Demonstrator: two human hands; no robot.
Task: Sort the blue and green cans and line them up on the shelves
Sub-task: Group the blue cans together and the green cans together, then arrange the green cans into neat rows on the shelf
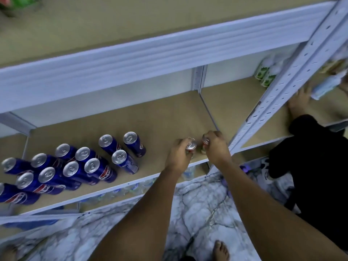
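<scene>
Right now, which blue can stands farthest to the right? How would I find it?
Look at the tan shelf board under the white rail, where the blue cans cluster at the left. The one you want stands at the cluster's right end, in the back. No other blue can stands between it and the left hand.

Both forearms are bare to the edge of view, with no sleeves, watch, or rings showing. The left hand (178, 154) and right hand (216, 148) wear no gloves. One bare foot (221, 251) shows below, unshod.
</scene>
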